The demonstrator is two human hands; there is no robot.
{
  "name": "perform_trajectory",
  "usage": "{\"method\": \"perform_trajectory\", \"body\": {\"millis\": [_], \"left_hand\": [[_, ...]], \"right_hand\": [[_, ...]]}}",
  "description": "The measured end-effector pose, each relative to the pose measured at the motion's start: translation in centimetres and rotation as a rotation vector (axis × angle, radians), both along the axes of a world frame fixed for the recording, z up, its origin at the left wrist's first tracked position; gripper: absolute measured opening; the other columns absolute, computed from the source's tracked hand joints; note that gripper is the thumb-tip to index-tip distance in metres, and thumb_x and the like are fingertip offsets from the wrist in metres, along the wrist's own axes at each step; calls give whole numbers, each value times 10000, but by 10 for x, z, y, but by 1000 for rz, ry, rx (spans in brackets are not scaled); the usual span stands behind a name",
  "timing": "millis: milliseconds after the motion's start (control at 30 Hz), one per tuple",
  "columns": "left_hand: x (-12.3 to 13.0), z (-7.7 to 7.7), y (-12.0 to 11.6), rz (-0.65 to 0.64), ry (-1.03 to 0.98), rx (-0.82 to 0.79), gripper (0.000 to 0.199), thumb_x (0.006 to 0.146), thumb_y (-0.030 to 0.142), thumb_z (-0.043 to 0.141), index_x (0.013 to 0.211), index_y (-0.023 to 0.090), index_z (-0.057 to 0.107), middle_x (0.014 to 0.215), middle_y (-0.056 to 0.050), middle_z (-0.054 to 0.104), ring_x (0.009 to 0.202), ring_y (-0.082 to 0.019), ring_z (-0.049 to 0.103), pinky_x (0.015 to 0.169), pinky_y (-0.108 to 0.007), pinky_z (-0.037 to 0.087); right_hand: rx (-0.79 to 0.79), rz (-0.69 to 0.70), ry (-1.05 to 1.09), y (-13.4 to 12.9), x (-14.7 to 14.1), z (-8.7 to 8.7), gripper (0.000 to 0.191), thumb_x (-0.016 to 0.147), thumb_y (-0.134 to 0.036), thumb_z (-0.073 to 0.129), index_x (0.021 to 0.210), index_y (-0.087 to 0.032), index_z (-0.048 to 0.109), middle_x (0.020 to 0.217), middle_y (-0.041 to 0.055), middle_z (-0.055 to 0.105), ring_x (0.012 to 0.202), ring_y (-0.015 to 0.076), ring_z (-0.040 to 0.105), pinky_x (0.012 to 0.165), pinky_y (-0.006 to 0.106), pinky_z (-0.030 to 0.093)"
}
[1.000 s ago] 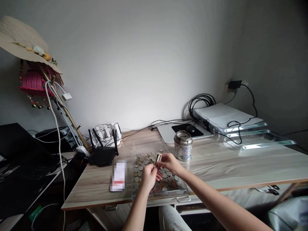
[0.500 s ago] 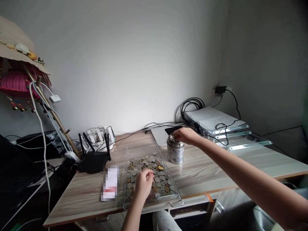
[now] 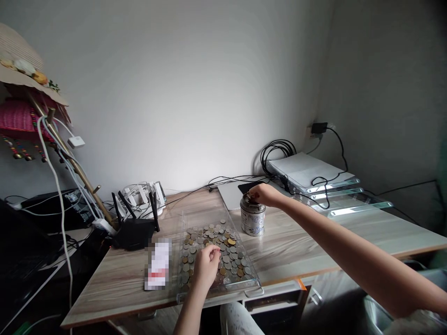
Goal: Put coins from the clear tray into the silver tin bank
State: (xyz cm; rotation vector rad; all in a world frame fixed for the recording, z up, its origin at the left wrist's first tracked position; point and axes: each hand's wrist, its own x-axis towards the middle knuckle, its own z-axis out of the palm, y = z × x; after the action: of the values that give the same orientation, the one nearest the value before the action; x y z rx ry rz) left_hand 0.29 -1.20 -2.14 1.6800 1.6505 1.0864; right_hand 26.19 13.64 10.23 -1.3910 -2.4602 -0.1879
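Observation:
Many coins [image 3: 228, 258] lie spread in a clear plastic tray [image 3: 252, 284] near the desk's front edge. Over the tray, my left hand [image 3: 206, 265] has its fingers curled together; whatever they may hold is too small to make out. To the tray's right stands a round patterned tin [image 3: 253, 220], upright. My right hand [image 3: 262, 194] is at the top of this tin with its fingers closed, and what lies between them is hidden.
A black router [image 3: 135, 232] and a pixelated flat item [image 3: 158, 264] are left of the tray. A silver laptop-like slab [image 3: 228, 195] lies behind the tin. Stacked clear trays [image 3: 344, 209] and black cables [image 3: 277, 150] sit at the back right.
The whole view has shifted slightly, moving things a little to the left. My hands keep nearly the same places at the tin and over the coins.

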Motion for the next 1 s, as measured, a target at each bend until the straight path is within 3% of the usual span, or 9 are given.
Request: {"method": "perform_trajectory", "body": {"millis": [100, 233, 367, 567, 667, 733, 800, 867, 1000], "left_hand": [[-1, 1, -1, -36, -10, 4, 264, 761, 311, 415, 830, 171, 628, 736, -44, 653, 652, -139, 597, 607, -240, 444], [-1, -1, 0, -15, -38, 10, 253, 763, 302, 418, 829, 174, 627, 749, -50, 652, 687, -148, 602, 628, -243, 447], [0, -2, 0, 25, -49, 20, 224, 760, 286, 430, 812, 186, 624, 770, -51, 650, 736, -158, 603, 663, -256, 450], [-9, 2, 0, 80, 114, 142, 281, 786, 216, 353, 880, 186, 616, 942, -79, 626, 909, -174, 558, 826, -309, 409], [-15, 3, 0, 25, 341, 70, 328, 772, 227, 380, 1018, 170, 589, 1169, -116, 521, 1132, -225, 416, 963, -368, 287], [-18, 4, 1, -92, 482, -77, 458, 746, 348, 448, 1181, 207, 480, 1338, -106, 349, 1251, -290, 231, 989, -456, 211], [-19, 5, 1, -234, 576, -208, 647, 685, 488, 500, 1279, 285, 341, 1413, -73, 195, 1279, -346, 95, 966, -553, 158], [-19, 8, 2, -329, 631, -257, 752, 624, 570, 526, 1296, 339, 281, 1426, -54, 150, 1273, -376, 68, 945, -593, 139], [-18, 16, 3, -403, 654, -192, 729, 558, 548, 605, 1223, 332, 401, 1348, -52, 301, 1230, -341, 215, 956, -474, 247]], "right_hand": [[6, 3, 23, -4, 3, 2, 191, 646, -230, 525, 785, -201, 652, 759, 8, 644, 635, 129, 549, 509, 201, 339], [242, 47, 170, -23, 3, 2, 364, 774, -334, 445, 1103, -225, 556, 1031, 44, 603, 848, 169, 559, 661, 246, 419], [311, 115, 84, -35, 4, -14, 372, 854, -380, 317, 989, -230, 630, 1158, 60, 541, 1099, 231, 442, 883, 380, 355], [279, 22, 92, -28, 10, -36, 398, 862, -393, 290, 1045, -237, 607, 1253, 67, 458, 1182, 268, 343, 912, 463, 309], [314, -17, 178, -37, 1, -34, 379, 852, -385, 323, 1012, -213, 621, 1229, 89, 470, 1167, 284, 354, 911, 484, 310], [334, 18, 291, -49, -15, -35, 370, 850, -345, 345, 1105, -184, 559, 1215, 111, 471, 1117, 256, 410, 904, 438, 346], [215, 139, 327, -61, -40, -44, 376, 854, -314, 338, 1169, -188, 501, 1159, 107, 508, 1017, 211, 492, 855, 367, 405], [-6, 274, 234, -70, -72, -59, 390, 843, -352, 355, 1182, -212, 488, 1147, 100, 513, 972, 205, 522, 822, 341, 426], [-380, 267, -75, -62, -131, -89, 597, 755, -503, 444, 1284, -242, 356, 1343, 118, 307, 1183, 303, 332, 916, 431, 316]]}}
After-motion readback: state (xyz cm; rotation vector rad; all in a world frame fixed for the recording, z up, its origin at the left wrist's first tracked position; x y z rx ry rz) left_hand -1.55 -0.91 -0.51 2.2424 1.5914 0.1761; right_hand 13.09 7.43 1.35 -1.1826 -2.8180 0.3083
